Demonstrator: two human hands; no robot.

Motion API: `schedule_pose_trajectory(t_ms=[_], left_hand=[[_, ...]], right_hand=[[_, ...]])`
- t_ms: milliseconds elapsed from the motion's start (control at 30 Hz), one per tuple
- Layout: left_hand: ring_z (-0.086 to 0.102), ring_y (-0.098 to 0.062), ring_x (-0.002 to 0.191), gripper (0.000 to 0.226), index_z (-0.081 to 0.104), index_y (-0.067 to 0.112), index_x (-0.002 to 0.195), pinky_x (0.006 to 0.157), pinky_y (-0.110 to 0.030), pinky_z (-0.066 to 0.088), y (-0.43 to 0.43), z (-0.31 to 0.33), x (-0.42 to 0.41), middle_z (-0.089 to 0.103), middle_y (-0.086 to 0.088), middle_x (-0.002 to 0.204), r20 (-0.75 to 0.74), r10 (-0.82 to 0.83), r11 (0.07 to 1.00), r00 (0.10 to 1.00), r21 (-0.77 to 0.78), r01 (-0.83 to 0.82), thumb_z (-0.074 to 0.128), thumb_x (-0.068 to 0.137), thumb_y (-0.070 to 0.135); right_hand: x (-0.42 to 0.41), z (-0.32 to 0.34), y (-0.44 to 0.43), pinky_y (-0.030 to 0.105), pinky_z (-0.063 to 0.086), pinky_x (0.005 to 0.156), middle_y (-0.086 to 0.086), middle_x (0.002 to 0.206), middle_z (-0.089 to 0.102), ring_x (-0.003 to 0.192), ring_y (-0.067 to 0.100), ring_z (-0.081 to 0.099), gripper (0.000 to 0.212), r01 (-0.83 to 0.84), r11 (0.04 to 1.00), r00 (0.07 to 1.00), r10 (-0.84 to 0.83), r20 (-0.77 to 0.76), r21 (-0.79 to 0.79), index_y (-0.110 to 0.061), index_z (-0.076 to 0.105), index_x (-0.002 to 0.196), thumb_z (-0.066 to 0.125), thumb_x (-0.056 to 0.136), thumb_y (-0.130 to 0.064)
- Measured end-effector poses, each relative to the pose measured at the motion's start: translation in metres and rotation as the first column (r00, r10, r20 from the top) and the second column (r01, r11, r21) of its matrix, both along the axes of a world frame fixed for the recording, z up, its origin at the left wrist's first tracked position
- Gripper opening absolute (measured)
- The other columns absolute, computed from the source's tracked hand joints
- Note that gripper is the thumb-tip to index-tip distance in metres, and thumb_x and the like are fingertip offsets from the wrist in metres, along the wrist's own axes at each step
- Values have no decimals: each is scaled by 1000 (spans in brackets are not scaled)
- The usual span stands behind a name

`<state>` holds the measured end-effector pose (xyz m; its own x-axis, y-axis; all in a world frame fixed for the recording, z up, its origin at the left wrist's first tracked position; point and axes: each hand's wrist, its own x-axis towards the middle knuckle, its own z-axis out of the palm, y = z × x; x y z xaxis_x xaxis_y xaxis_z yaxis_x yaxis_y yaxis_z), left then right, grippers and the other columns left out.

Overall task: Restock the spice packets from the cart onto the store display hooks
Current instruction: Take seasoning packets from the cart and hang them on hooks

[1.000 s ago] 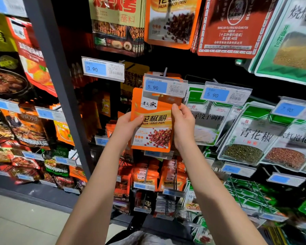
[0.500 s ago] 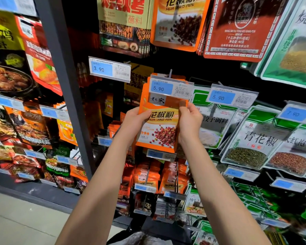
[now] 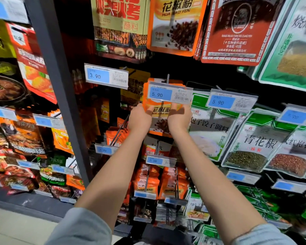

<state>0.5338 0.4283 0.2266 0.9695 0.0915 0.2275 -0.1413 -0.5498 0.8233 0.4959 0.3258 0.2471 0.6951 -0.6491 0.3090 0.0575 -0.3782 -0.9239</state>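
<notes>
1. Orange spice packet [image 3: 160, 113] hangs upright at mid-display, printed face toward the camera, held between both hands.
2. Left hand [image 3: 140, 120] grips the packet's left edge. The thumb lies across the front face. The remaining fingers pass behind the packet and are hidden.
3. Right hand [image 3: 178, 119] grips the packet's right edge in the same manner, closed firmly on it. Its fingers behind the packet are also out of sight.
4. The packet's upper part sits behind the price tag [image 3: 170, 93] marked 5.90, which covers the top edge.
5. A metal hook [image 3: 168, 78] shows just above that tag. Whether the packet's hanging hole is on the hook cannot be told, as the tag blocks the view.
6. A green-and-white packet [image 3: 212, 128] hangs just beside the right hand, under a second tag [image 3: 231, 101], also marked 5.90.
7. A third tag [image 3: 106, 76], marked 3.90, hangs up and to the left, well apart from the hands.
8. Both forearms are bare, and grey sleeves [image 3: 83, 228] show at the bottom edge.
</notes>
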Motion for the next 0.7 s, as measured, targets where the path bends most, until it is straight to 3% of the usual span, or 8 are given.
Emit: schedule_pose_trajectory(t_ms=[100, 200, 300, 400, 500, 567, 633, 700], left_hand=[[59, -33, 93, 43, 56, 8, 100, 71, -38, 45, -5, -2, 12, 61, -12, 103, 12, -13, 999, 1000, 49, 13, 41, 97, 48], [58, -30, 91, 41, 56, 9, 100, 71, -36, 43, -8, -4, 15, 60, -10, 103, 32, -13, 1000, 999, 17, 12, 43, 96, 47], [57, -25, 93, 37, 57, 9, 103, 74, -33, 42, -13, -8, 13, 59, -8, 107, -7, -59, 991, 998, -119, 58, 47, 94, 43], [57, -32, 109, 56, 55, 8, 121, 90, -43, 48, -15, -15, 10, 58, -14, 124, -90, -71, 984, 993, -171, 55, 44, 82, 46], [51, -38, 115, 48, 49, -1, 129, 96, -48, 45, -15, -17, -8, 50, -22, 128, -114, -23, 990, 993, -138, 7, 52, 87, 22], [51, -41, 110, 39, 54, -5, 118, 93, -50, 43, -15, -19, -35, 54, -25, 117, -38, 18, 995, 999, -101, -22, 51, 89, 21], [51, -39, 112, 40, 56, -3, 117, 97, -47, 42, -19, -22, -69, 56, -24, 115, 42, 39, 991, 998, -126, -34, 49, 91, 26], [48, -27, 117, 35, 53, 0, 124, 100, -31, 35, -28, -23, -110, 52, -14, 122, 62, 32, 985, 998, -173, -21, 48, 97, 21]], right_hand=[[2, -8, 7, 27, 42, 86, 4, 108, 49, 98, 19, 48, 21, -52, 998, 998, 51, -47, -31, -9, 39, 105, 48, 90, -20], [-9, -12, 13, 36, 24, 118, 12, 149, 31, 138, 25, 30, 64, -105, 992, 993, 102, -57, -64, -1, 25, 144, 49, 88, -18], [-29, -13, 16, 16, 1, 112, 9, 161, 4, 148, 19, 5, 75, -147, 985, 983, 135, -122, -95, -1, 4, 152, 51, 94, -10], [-47, -16, 17, 8, -4, 108, 6, 161, 0, 148, 15, 0, 65, -184, 967, 981, 170, -91, -176, -3, 15, 150, 49, 95, -8], [-71, -17, 12, 0, -6, 106, -1, 162, 0, 147, 8, 0, 65, -241, 945, 970, 225, -97, -222, -11, 13, 153, 47, 97, -12], [-91, -14, 6, 14, 8, 116, -3, 159, 17, 145, 7, 14, 54, -297, 941, 952, 279, -124, -165, -15, 27, 150, 45, 99, -17], [-114, -14, -1, 30, 32, 114, 0, 145, 46, 133, 11, 41, 40, -334, 937, 937, 319, -144, -103, -15, 47, 140, 45, 100, -17], [-142, -16, -12, 27, 43, 102, 0, 124, 63, 114, 6, 56, 31, -306, 945, 947, 291, -133, -115, -11, 60, 126, 47, 98, -14]])
